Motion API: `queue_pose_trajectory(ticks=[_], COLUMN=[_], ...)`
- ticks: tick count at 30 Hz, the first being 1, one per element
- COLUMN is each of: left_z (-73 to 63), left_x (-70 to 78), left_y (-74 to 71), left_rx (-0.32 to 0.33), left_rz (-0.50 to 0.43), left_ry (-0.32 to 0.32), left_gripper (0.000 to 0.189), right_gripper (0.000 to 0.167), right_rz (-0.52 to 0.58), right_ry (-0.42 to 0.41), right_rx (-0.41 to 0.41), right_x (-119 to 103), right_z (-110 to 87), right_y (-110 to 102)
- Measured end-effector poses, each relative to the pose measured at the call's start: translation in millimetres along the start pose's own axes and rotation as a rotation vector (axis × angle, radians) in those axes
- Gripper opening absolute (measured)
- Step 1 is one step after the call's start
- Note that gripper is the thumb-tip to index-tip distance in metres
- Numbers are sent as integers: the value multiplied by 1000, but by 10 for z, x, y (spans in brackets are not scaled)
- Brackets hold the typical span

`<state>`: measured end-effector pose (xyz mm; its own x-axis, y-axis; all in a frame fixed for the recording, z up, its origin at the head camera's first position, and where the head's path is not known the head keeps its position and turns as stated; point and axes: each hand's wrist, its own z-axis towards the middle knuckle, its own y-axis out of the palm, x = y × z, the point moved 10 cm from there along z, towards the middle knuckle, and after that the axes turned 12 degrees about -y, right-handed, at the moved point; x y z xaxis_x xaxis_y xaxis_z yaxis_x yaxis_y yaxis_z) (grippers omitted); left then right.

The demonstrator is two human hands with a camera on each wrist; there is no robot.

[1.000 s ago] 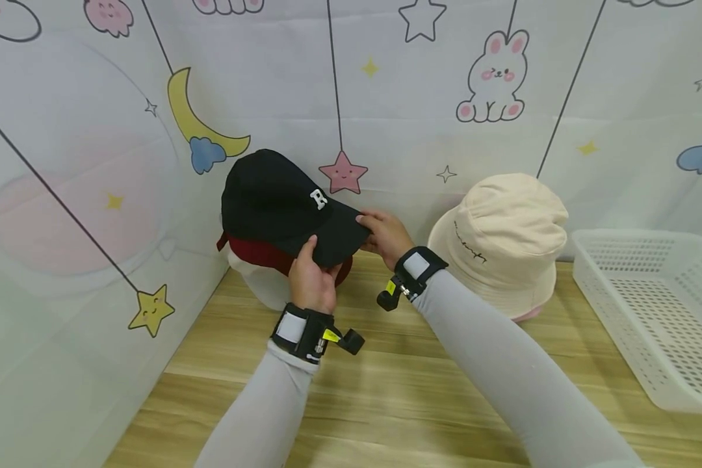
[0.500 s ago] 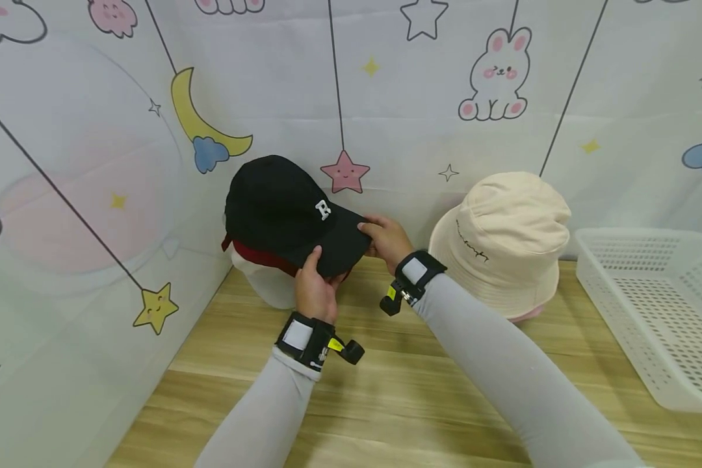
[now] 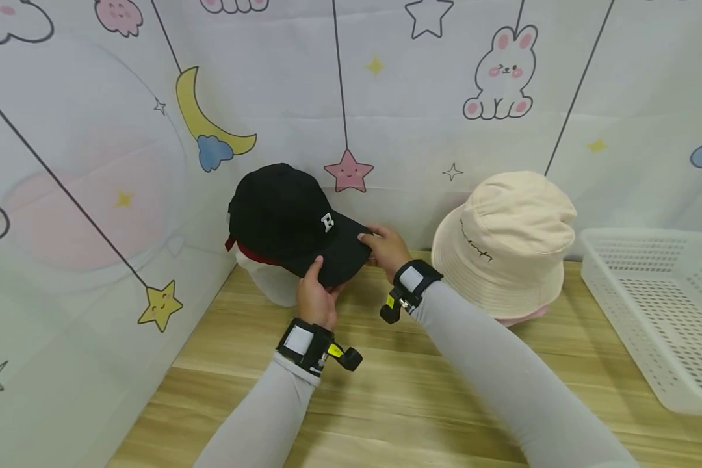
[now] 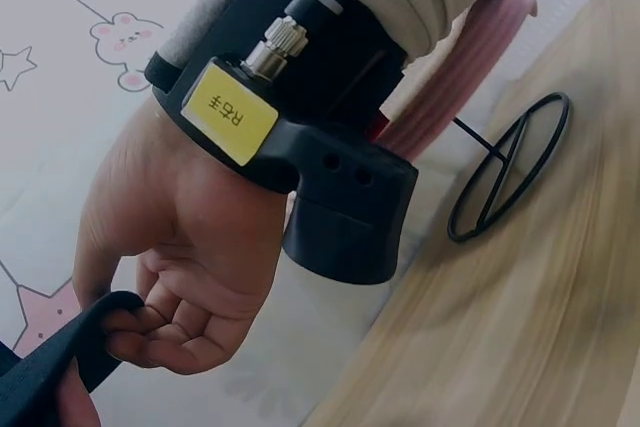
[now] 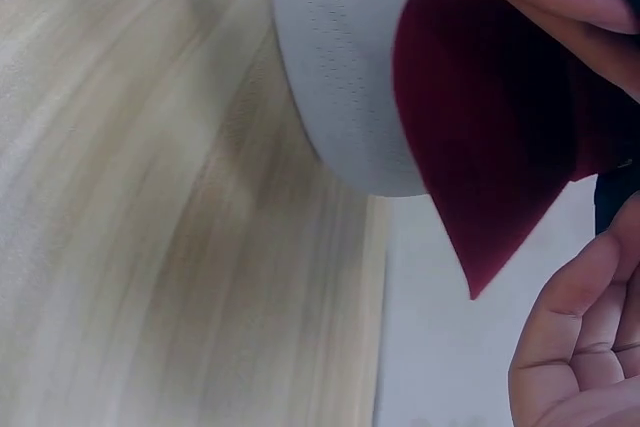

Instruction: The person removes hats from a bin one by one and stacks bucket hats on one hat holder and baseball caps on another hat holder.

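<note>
A black baseball cap (image 3: 281, 208) with a white letter patch sits over a red cap, near the left wall. In the right wrist view the red cap's brim (image 5: 490, 127) shows below. Under both is a white rounded piece (image 3: 272, 284) with a dotted surface, its kind unclear. My left hand (image 3: 318, 299) pinches the near edge of the black brim, thumb on top. My right hand (image 3: 389, 249) pinches the brim's right side; in the left wrist view this right hand (image 4: 190, 237) has its fingers curled at the dark brim edge (image 4: 75, 347).
To the right stands a cream bucket hat (image 3: 511, 240) over a pink one (image 3: 523, 317). A black wire stand (image 4: 510, 167) shows beneath that stack in the left wrist view. A white plastic basket (image 3: 626, 325) is at the far right on the wooden table (image 3: 386, 403). Patterned cloth hangs behind.
Both hands have lowered the black cap and its brim over the red cap, so less red shows. The head view has shifted slightly. The bucket hats and basket stay put.
</note>
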<state>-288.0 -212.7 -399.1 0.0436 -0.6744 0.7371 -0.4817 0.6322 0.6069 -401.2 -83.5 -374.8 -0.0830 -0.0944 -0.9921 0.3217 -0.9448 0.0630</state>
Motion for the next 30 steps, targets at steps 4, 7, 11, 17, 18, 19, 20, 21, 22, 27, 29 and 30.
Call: queue_pose_trajectory(ticks=[4, 7, 11, 17, 18, 19, 20, 21, 22, 27, 29, 30], left_z=[41, 64, 76, 89, 95, 100, 104, 109, 113, 126, 120, 117], left_x=[-28, -51, -82, -112, -117, -122, -125, -129, -132, -143, -154, -161], left_y=[-56, -94, -123, -150, -157, -164, -173, -178, -185, -220, -226, -225], left_rx=[15, 37, 61, 80, 83, 86, 90, 92, 94, 109, 113, 114], left_rz=[3, 3, 22, 39, 39, 40, 42, 43, 44, 46, 39, 38], left_ry=[4, 9, 5, -11, -13, -16, -17, -18, -19, -8, -4, -3], left_gripper=[33, 35, 39, 44, 44, 44, 44, 44, 44, 48, 48, 47], right_gripper=[51, 52, 54, 54, 54, 54, 54, 54, 54, 51, 50, 50], right_rz=[-4, -3, -14, -41, -43, -47, -50, -52, -54, -54, -49, -47], right_ry=[0, 3, 15, 20, 18, 17, 17, 17, 18, 21, 19, 18], right_rx=[9, 10, 9, 13, 15, 15, 16, 16, 17, 24, 27, 29], right_x=[43, 72, 126, 176, 181, 191, 203, 215, 226, 269, 279, 285], right_z=[-16, -21, -12, -11, -9, -5, -3, -1, 2, 9, 11, 11], right_y=[9, 17, 9, 5, 7, 8, 10, 12, 14, 28, 31, 30])
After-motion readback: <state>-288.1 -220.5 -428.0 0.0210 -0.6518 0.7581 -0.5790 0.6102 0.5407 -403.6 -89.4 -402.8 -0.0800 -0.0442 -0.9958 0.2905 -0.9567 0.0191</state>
